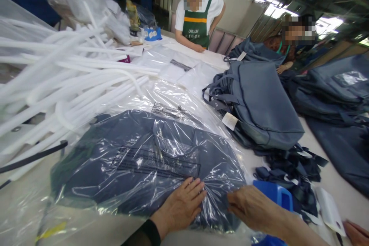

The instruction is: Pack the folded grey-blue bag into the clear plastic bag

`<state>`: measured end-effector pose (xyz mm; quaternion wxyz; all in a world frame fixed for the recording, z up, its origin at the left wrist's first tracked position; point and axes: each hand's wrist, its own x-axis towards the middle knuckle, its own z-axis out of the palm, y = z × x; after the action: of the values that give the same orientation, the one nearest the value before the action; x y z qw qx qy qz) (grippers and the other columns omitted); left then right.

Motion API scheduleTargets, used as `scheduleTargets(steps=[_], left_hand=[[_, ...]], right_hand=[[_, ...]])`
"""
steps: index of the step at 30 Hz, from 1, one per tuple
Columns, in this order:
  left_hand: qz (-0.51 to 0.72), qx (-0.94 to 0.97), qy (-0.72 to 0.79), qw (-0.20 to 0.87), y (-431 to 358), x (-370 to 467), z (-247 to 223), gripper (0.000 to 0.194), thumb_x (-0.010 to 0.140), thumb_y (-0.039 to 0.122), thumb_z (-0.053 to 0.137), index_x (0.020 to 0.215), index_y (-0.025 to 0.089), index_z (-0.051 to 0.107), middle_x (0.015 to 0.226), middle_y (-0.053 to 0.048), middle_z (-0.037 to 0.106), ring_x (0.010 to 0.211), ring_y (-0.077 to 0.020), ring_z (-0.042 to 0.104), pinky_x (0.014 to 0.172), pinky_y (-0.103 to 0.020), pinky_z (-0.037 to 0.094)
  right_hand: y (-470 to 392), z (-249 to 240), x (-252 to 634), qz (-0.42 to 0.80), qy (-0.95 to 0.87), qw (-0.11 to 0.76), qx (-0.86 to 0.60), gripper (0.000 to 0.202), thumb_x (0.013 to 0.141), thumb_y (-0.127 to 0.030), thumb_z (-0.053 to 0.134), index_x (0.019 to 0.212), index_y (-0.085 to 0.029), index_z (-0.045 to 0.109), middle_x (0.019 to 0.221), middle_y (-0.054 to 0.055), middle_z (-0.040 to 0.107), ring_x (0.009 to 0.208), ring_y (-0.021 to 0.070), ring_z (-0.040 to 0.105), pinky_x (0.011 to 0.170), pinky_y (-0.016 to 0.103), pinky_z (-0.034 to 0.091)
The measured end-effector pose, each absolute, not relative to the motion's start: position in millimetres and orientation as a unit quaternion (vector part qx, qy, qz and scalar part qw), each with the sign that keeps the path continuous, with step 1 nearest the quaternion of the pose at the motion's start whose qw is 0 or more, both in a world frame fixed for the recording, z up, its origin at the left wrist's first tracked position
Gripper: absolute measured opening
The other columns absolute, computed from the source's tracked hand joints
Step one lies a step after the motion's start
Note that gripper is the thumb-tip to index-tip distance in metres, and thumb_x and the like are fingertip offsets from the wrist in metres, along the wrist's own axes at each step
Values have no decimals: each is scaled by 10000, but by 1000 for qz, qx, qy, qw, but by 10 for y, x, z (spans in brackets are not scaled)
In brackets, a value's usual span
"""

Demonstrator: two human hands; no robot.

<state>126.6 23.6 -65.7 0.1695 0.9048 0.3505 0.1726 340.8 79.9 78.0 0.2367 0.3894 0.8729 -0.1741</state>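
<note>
A dark blue bag (129, 153) lies flat inside a clear plastic bag (184, 100) with printed black text, on the table in front of me. My left hand (184, 203) rests flat on the plastic near its front edge, fingers stretched out. At the right end of the package, my right hand (248, 201) has its fingers curled together on the plastic, which is creased between my hands. My right fingertips are partly hidden. A blue plastic object (273, 192) stands just beyond my right wrist.
White foam tubes (86, 69) are heaped on the left. Dark blue bags (265, 100) with tags, and loose dark straps (296, 177), lie on the right. A white object (330, 209) and another person's hand (357, 232) are at lower right. Two people are across the table.
</note>
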Motion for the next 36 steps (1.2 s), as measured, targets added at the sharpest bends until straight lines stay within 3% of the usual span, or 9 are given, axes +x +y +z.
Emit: scheduleTargets(steps=[10,18,25,32,36], left_hand=[[176,905,347,172,222,1274,-700,439,971,340,365,1378,176,396,1469,-59,438,1360,-233,375,1140,-400,244],[182,906,348,158,239,1272,-642,428,963,349,386,1348,170,438,1430,-59,489,1327,-237,424,1114,-397,285],[182,904,352,163,242,1273,-631,437,952,334,422,1362,185,423,1443,-56,473,1337,-224,406,1114,-394,291],[183,906,351,151,236,1270,-648,437,957,339,411,1365,181,423,1440,-59,477,1328,-223,419,1110,-392,296],[186,906,351,148,221,1277,-683,441,962,353,400,1370,185,412,1450,-49,466,1340,-220,403,1115,-390,294]], right_hand=[[1065,500,3471,-133,846,312,411,177,838,-193,514,763,-163,672,677,90,683,658,237,651,514,306,272],[1122,395,3511,-139,813,313,471,176,818,-259,529,731,-204,672,655,48,653,684,199,641,592,277,399],[1118,406,3457,-149,770,326,528,157,803,-264,551,726,-200,672,675,53,651,695,199,632,563,260,374],[1174,536,3507,-219,751,347,518,198,876,-177,482,849,-157,677,743,65,691,702,172,639,563,246,358],[1184,536,3523,-226,744,352,521,249,892,-123,423,916,-134,670,865,114,713,819,214,667,648,269,415]])
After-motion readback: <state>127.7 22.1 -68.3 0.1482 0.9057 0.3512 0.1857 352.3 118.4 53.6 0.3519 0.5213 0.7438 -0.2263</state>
